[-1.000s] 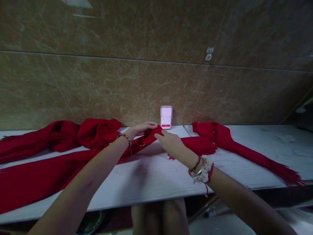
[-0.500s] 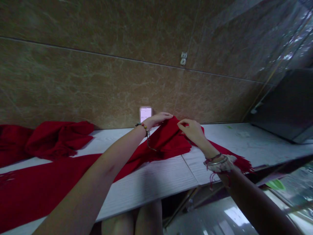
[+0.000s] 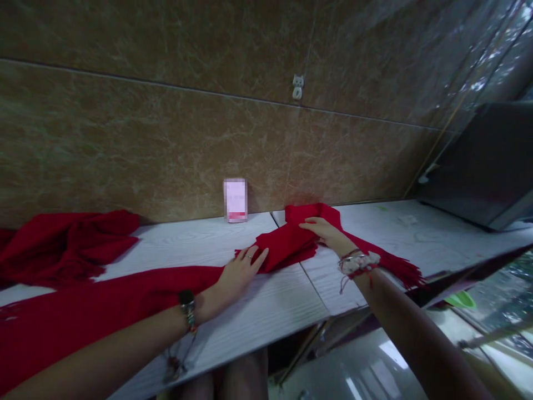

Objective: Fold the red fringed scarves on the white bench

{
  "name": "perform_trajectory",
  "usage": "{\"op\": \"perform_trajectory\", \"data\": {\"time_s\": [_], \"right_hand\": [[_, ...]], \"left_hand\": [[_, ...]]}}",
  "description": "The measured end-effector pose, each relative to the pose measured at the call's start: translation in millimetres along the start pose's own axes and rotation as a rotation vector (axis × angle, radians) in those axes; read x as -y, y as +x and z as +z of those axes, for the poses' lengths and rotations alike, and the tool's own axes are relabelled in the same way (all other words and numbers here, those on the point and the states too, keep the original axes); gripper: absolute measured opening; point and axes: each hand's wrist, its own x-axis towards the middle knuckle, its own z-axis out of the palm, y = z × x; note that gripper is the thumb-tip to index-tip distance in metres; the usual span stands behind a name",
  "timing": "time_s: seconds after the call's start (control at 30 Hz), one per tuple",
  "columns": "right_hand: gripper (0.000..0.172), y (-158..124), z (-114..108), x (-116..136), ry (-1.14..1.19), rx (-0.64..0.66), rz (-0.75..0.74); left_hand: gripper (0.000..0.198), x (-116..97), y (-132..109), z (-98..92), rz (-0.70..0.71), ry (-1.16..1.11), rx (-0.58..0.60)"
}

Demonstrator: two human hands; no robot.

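A long red scarf [image 3: 287, 247] with fringed ends lies across the white tabletop, its middle gathered in overlapping folds. My left hand [image 3: 237, 272] rests on the left side of those folds, fingers spread and palm down. My right hand [image 3: 327, 233] is at the upper right of the folds, with its fingers bent together on the cloth; its thumb is mostly hidden. To the right of that hand, a fringed end [image 3: 406, 269] trails toward the table's front edge. On the left, a wide stretch of red cloth [image 3: 83, 311] passes beneath my left forearm.
A crumpled red cloth [image 3: 79, 244] lies at the back left. Against the brown marbled wall leans a phone [image 3: 235, 200] with a lit screen. A white cat-shaped hook [image 3: 297, 87] is on the wall. A dark box-like object [image 3: 478, 166] stands at the right end of the white table [image 3: 258, 311].
My left hand has moved down and left, from the raised cloth to the lower folds, and its fingers have spread. The lifted cloth now lies flatter. My right hand stays near the folds.
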Motion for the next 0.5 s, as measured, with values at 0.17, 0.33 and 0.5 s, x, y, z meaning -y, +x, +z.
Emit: {"op": "perform_trajectory", "data": {"time_s": [0.17,0.33,0.5], "right_hand": [[0.031,3,-5,8,-0.004,0.145,-0.179],[0.032,2,-3,12,-0.011,0.207,-0.25],[0.018,8,-3,9,-0.078,0.164,-0.194]], "left_hand": [[0.051,37,11,-37.4,0.07,0.088,-0.066],[0.05,62,29,-68.8,0.088,0.14,-0.16],[0.056,48,32,-32.3,0.225,0.005,-0.07]]}}
